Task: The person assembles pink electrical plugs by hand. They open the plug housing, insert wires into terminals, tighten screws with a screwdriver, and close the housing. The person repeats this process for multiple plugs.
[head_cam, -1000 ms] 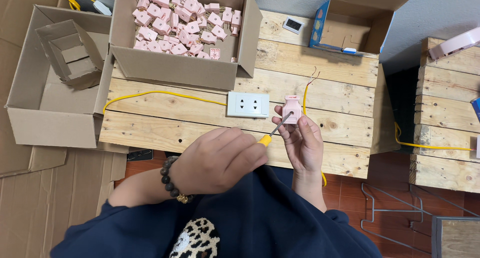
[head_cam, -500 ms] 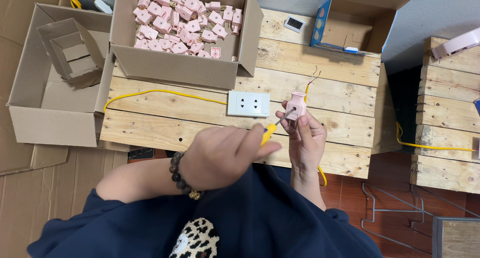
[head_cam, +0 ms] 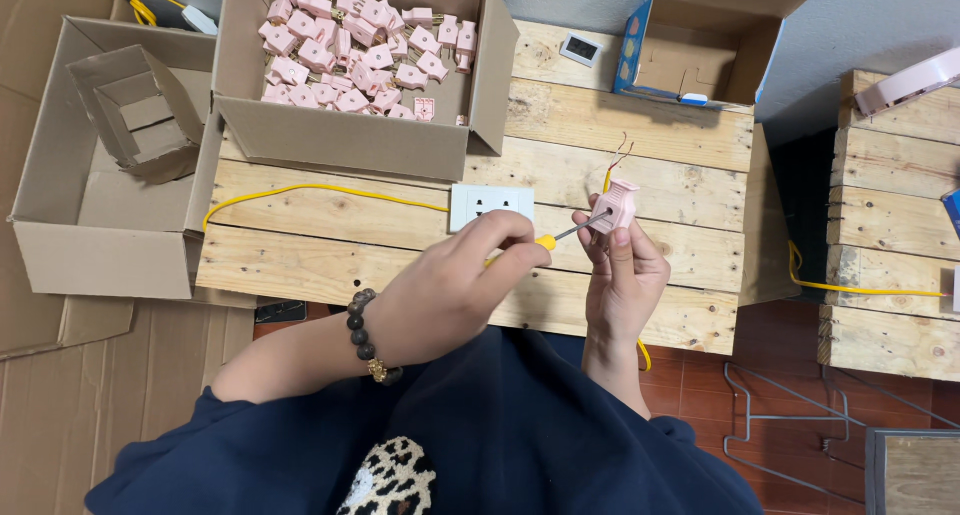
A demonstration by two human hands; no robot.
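Observation:
My right hand (head_cam: 624, 275) holds a pink plug (head_cam: 618, 204) upright above the wooden pallet table (head_cam: 420, 265); bare wire ends stick out of the plug's top. My left hand (head_cam: 450, 295), with a dark bead bracelet on the wrist, grips a yellow-handled screwdriver (head_cam: 556, 237) whose metal tip touches the side of the plug. A white wall socket (head_cam: 491, 203) on a yellow cable (head_cam: 320, 190) lies just beyond my left hand.
A cardboard box (head_cam: 350, 140) full of pink plugs stands at the back. An open empty box (head_cam: 80, 225) with a cardboard insert sits left. A blue-edged box (head_cam: 690, 60) and a small white device (head_cam: 579, 48) lie at the back right; another pallet (head_cam: 890, 235) stands right.
Both hands have lifted slightly away from me with the plug and screwdriver. The left hand has turned and shifted around the screwdriver handle, whose tip stays at the plug.

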